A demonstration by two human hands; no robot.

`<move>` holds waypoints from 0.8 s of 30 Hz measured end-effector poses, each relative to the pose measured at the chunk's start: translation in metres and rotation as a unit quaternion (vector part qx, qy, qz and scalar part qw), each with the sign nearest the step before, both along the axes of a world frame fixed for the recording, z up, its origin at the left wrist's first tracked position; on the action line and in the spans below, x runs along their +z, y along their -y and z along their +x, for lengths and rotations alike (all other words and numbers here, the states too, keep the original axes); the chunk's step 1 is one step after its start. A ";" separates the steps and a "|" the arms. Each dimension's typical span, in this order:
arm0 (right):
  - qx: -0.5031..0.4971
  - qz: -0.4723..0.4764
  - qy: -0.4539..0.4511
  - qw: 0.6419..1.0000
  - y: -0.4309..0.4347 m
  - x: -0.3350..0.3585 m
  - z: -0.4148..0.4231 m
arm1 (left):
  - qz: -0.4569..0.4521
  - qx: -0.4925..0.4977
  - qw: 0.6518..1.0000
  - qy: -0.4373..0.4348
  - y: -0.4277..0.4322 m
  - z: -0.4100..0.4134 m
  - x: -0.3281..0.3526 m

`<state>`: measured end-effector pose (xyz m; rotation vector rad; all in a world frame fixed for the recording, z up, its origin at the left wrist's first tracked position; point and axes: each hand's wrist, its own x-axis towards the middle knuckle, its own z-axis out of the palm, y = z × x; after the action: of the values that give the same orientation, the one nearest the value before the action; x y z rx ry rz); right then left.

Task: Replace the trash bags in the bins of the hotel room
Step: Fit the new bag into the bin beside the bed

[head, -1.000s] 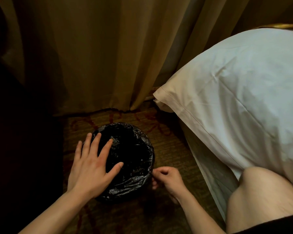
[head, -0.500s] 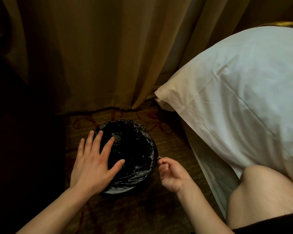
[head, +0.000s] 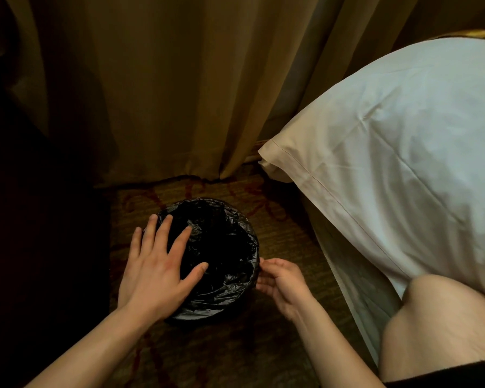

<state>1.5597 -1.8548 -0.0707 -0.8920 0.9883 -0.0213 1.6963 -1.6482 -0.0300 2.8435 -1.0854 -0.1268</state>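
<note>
A small round bin stands on the carpet, lined with a black trash bag [head: 224, 247] whose crinkled edge is folded over the rim. My left hand [head: 157, 264] lies flat with spread fingers over the bin's left rim, pressing on the bag. At the bin's right rim my right hand [head: 280, 278] has its fingers curled, and its fingertips pinch the bag's edge. The bin's own wall is hidden under the plastic.
A tan curtain [head: 179, 88] hangs to the floor just behind the bin. A bed with a white pillow [head: 403, 163] fills the right side. My bare knee [head: 443, 326] is at lower right. Dark furniture [head: 39, 247] borders the left. Patterned carpet [head: 286, 228] surrounds the bin.
My right hand has moved from the bin's lower right side up to the right rim and taken the bag's edge. The left hand has stayed pressed on the left rim.
</note>
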 end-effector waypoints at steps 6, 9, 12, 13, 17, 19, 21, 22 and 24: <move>-0.004 -0.118 -0.037 0.992 -0.005 0.008 0.008 | 0.000 0.002 1.000 0.000 0.001 0.001 -0.001; 0.012 -0.140 -0.049 0.989 -0.007 0.009 0.007 | -0.002 0.001 1.000 0.000 0.001 0.001 -0.001; 0.005 -0.086 -0.037 0.996 -0.009 0.006 0.005 | 0.001 -0.001 1.000 0.001 0.000 0.001 -0.001; -0.004 -0.053 -0.027 0.998 -0.009 0.005 0.005 | 0.005 -0.001 1.000 0.001 -0.001 0.001 0.000; -0.033 0.081 0.041 0.995 -0.002 0.004 -0.003 | 0.001 0.000 1.000 -0.002 -0.004 0.002 0.000; -0.003 0.064 0.050 0.997 -0.002 0.004 -0.006 | -0.001 0.000 1.000 0.000 -0.003 0.002 0.000; 0.033 -0.027 0.009 0.999 -0.006 0.006 -0.004 | -0.001 -0.002 1.000 0.001 -0.002 0.002 -0.001; 0.048 -0.077 -0.015 0.996 -0.008 0.006 -0.003 | -0.001 -0.001 1.000 0.001 -0.002 0.002 -0.001; 0.074 -0.145 -0.048 0.986 -0.008 0.008 0.000 | -0.005 0.001 1.000 0.003 0.000 0.001 -0.001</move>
<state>1.5598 -1.8469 -0.0630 -1.2418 1.0204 0.0048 1.6976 -1.6477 -0.0309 2.8383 -1.0803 -0.1118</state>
